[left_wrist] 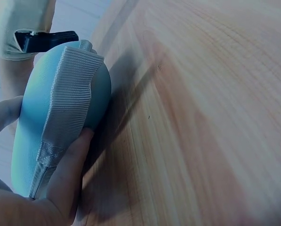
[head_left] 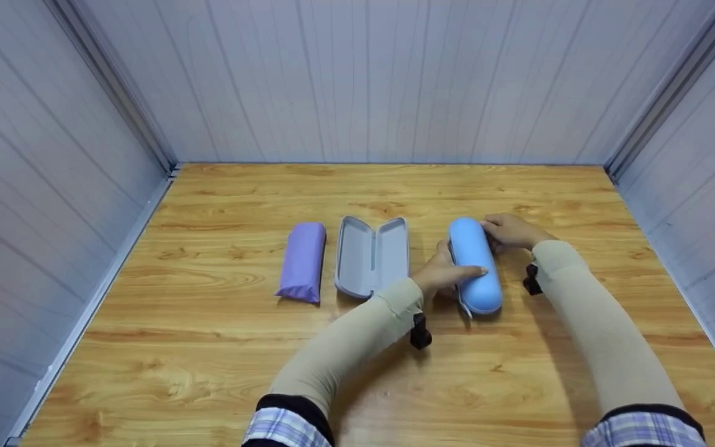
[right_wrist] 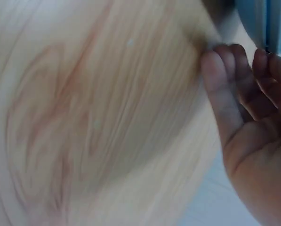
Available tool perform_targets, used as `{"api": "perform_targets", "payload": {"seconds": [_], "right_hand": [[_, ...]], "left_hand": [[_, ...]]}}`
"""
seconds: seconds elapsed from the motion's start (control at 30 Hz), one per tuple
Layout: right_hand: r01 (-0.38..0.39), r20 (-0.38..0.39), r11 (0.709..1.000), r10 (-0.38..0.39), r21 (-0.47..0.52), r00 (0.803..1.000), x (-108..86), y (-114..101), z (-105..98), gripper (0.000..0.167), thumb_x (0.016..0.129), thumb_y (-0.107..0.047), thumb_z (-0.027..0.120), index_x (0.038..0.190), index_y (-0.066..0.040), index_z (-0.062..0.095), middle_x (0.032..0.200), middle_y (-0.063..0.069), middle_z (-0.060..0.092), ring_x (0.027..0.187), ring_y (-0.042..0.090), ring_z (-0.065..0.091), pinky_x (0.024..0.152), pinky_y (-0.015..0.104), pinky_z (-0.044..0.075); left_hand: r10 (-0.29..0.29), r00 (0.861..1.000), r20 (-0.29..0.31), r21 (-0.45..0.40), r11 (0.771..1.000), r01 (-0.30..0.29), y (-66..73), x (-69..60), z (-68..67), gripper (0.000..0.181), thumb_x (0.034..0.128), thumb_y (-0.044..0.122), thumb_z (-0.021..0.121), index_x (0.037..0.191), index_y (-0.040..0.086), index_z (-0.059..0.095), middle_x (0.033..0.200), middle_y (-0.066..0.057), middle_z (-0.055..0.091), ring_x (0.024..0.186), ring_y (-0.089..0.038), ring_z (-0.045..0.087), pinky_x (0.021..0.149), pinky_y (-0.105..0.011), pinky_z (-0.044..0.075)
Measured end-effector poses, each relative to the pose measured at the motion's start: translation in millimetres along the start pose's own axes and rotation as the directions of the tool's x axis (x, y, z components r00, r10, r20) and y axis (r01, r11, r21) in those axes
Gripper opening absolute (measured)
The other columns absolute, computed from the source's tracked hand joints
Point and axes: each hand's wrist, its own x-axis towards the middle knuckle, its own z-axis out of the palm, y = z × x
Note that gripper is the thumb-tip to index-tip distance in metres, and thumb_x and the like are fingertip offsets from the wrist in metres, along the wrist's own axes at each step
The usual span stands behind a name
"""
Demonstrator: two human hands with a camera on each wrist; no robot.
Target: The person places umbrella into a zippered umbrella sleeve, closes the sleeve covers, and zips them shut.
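Note:
A rounded blue zip case (head_left: 474,264) stands on the table right of the middle. My left hand (head_left: 441,273) holds it from the left, thumb over the top and fingers along the side. In the left wrist view a ribbed fabric strap (left_wrist: 72,94) runs over the case's near end, beside the seam. At the far right side of the case is my right hand (head_left: 512,231). The right wrist view shows its thumb and a finger pinching at the seam (right_wrist: 266,23), where a zipper pull seems to sit, mostly hidden by the fingertips.
An unfolded grey hinged case (head_left: 354,261) lies left of my left hand. Farther left is a purple wrapped packet (head_left: 303,261). Pale panel walls (head_left: 388,81) enclose the wooden table (head_left: 208,347) at the back and both sides.

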Motion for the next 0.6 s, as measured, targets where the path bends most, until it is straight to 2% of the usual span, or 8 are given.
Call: {"api": "perform_targets", "payload": {"seconds": [0.13,0.27,0.4,0.6], "right_hand": [[-0.05,0.011,0.995,0.049,0.082,0.999,0.3,-1.0,-0.8,0.034,0.109,-0.026,0.038,0.106,0.001,0.06,0.09,0.009,0.06,0.083,0.023,0.06,0.076,0.039,0.054],[-0.08,0.029,0.984,0.076,0.157,0.997,1.2,-1.6,-0.6,0.032,0.107,-0.025,0.04,0.095,-0.003,0.059,0.084,0.006,0.059,0.078,0.022,0.059,0.074,0.038,0.054],[-0.127,0.122,0.962,0.1,0.24,0.987,0.5,-1.6,-1.4,0.033,0.105,-0.021,0.037,0.08,-0.005,0.05,0.076,0.005,0.053,0.071,0.019,0.054,0.069,0.034,0.052],[-0.232,0.28,0.914,0.139,0.332,0.95,-1.5,5.6,-5.0,0.034,0.105,-0.017,0.032,0.074,-0.007,0.042,0.072,0.004,0.045,0.067,0.017,0.047,0.067,0.031,0.05]], "left_hand": [[0.01,1.0,0.008,0.014,1.0,-0.01,-0.1,-0.5,-0.9,0.108,0.0827,0.026,0.083,0.16,0.01,0.01,0.141,-0.02,0.044,0.12,-0.032,0.054,0.089,-0.043,0.054],[0.016,1.0,-0.005,0.026,1.0,-0.015,0.1,-1.2,-1.7,0.106,0.0828,0.027,0.084,0.159,0.01,0.012,0.141,-0.02,0.045,0.12,-0.032,0.054,0.092,-0.042,0.053],[0.016,1.0,-0.014,0.017,1.0,-0.016,0.3,-1.1,-1.5,0.106,0.0823,0.026,0.084,0.16,0.01,0.013,0.143,-0.018,0.044,0.122,-0.032,0.053,0.092,-0.044,0.053],[0.025,1.0,-0.006,-0.003,1.0,-0.025,1.6,-2.1,0.0,0.106,0.0823,0.023,0.083,0.16,0.012,0.012,0.143,-0.017,0.043,0.121,-0.032,0.054,0.091,-0.047,0.053]]}}
